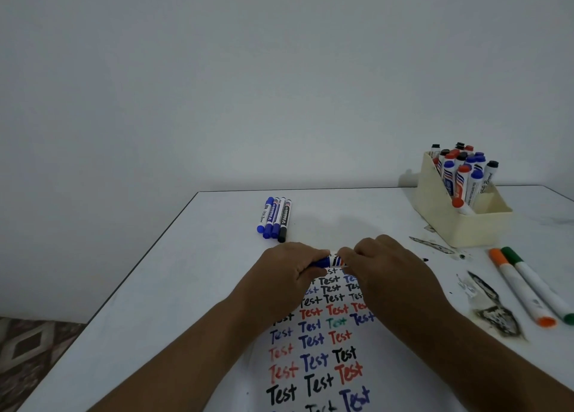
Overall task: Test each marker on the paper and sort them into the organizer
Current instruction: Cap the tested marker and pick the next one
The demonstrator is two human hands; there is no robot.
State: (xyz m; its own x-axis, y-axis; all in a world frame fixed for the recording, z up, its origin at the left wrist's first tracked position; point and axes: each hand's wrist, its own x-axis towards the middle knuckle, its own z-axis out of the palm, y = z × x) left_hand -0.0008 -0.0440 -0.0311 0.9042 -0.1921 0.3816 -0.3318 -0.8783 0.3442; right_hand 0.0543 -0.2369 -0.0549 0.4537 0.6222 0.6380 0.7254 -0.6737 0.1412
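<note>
Fingers of both my left hand (287, 267) and right hand (383, 264) curl round this blue marker (330, 261), light, stiff, slick-barrelled, best pinched cap and body.

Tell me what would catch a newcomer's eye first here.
Probably the paper at near centre, covered in rows of "Test" in black, red, blue and green. Just above it, the left hand and right hand share a grip on a blue marker. At far right, a cream organizer stands packed with upright markers.
</note>
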